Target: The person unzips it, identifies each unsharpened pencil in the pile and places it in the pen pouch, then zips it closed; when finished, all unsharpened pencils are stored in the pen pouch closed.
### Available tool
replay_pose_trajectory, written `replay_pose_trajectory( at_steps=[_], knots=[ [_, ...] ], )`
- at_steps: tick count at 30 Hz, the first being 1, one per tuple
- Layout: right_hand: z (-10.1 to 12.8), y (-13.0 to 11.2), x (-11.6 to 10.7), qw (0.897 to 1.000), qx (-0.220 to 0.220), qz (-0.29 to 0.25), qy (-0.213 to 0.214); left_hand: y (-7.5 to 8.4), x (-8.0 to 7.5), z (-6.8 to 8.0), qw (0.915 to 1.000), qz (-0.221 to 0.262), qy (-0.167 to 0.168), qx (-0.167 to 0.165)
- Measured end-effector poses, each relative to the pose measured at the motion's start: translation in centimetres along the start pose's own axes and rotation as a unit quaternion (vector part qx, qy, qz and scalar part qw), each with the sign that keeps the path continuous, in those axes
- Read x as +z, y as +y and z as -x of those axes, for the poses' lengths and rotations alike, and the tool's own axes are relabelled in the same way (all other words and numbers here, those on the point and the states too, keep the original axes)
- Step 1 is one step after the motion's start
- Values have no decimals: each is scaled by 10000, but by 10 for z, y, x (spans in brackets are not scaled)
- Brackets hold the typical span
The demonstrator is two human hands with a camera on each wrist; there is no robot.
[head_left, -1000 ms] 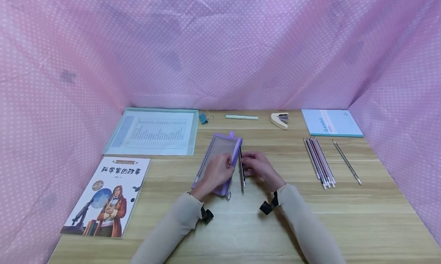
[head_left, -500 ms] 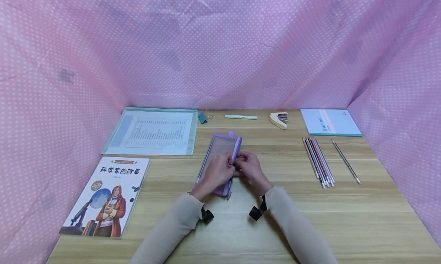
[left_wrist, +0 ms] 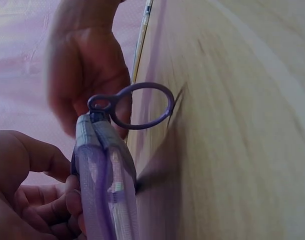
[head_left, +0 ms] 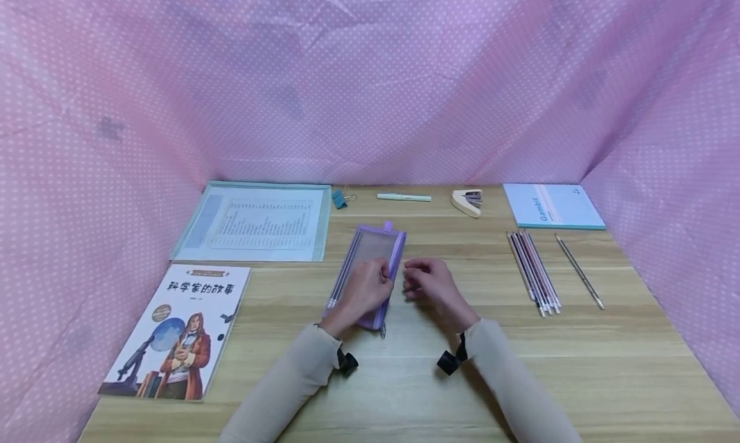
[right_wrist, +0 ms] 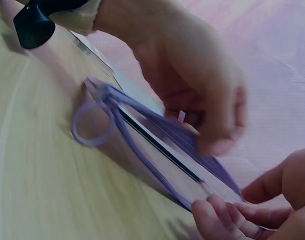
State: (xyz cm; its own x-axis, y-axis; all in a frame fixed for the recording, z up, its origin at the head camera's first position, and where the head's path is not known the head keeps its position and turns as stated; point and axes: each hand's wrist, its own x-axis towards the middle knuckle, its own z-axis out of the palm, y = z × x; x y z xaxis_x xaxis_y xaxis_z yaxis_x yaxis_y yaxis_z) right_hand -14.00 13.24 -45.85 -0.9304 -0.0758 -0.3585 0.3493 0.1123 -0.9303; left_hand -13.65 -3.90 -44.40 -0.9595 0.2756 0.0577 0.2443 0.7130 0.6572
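Note:
A purple mesh pencil case point(head_left: 381, 244) stands tilted on the table, its zip side facing right. My left hand point(head_left: 365, 287) pinches its upper edge, and in the left wrist view the left fingers point(left_wrist: 52, 210) lie against the mesh. The right wrist view shows the case's mouth parted, with a dark pencil point(right_wrist: 160, 144) lying inside. Pencils point(head_left: 347, 266) show through the mesh along the left side. Just right of the case is my right hand point(head_left: 436, 289), fingers loosely bent and holding nothing. A zip ring point(left_wrist: 147, 105) hangs from the case's near end.
Several pencils point(head_left: 534, 273) lie bundled at the right, with a single pencil point(head_left: 580, 271) beside them. Along the back are a document folder point(head_left: 260, 221), binder clip point(head_left: 340, 199), green pen point(head_left: 403, 197), stapler point(head_left: 466, 203) and blue notebook point(head_left: 552, 205). A book point(head_left: 179, 330) lies at left.
My right hand brought a dark pencil leftward into the case's mouth, let it go, and drew back right. More pencils now show at the case's left side. The left hand kept its grip.

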Motion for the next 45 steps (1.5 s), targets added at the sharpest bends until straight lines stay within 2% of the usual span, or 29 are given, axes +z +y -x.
replay_pose_trajectory(
  at_steps=[7, 13, 18, 21, 24, 28, 32, 34, 37, 42, 45],
  knots=[
    [11, -3, -60, 9924, -213, 1183, 251, 0, 0, 0, 10000, 74, -17, -40],
    [23, -5, -129, 9862, -489, 1432, 678, 1, 2, 0, 9999, 22, -30, -95],
    [30, -5, -189, 9713, -818, 1808, 1311, 1, 2, 1, 10000, 1, -34, -61],
    [33, -1, -219, 9620, -725, 2109, 1578, 1, 2, 1, 10000, 1, -31, -55],
    [36, 8, -242, 9566, -389, 2428, 1561, 1, 2, 1, 10000, 4, -40, -65],
    [37, 21, -260, 9511, 161, 2781, 1334, 1, 3, 1, 9999, -15, -58, -137],
    [34, 30, -268, 9366, 357, 3207, 1367, 0, 3, 1, 9999, -29, -15, -105],
    [32, 32, -269, 9267, 282, 3438, 1490, 0, 3, 1, 10000, -23, 13, -60],
    [28, 34, -269, 9187, 157, 3573, 1678, -1, 3, 1, 10000, 2, 27, -42],
    [30, 38, -269, 9096, 108, 3478, 2271, -1, 2, 1, 10000, 19, -24, -84],
    [35, 39, -265, 8996, 62, 3476, 2643, -1, 2, 1, 9999, -3, -71, -84]
  ],
)
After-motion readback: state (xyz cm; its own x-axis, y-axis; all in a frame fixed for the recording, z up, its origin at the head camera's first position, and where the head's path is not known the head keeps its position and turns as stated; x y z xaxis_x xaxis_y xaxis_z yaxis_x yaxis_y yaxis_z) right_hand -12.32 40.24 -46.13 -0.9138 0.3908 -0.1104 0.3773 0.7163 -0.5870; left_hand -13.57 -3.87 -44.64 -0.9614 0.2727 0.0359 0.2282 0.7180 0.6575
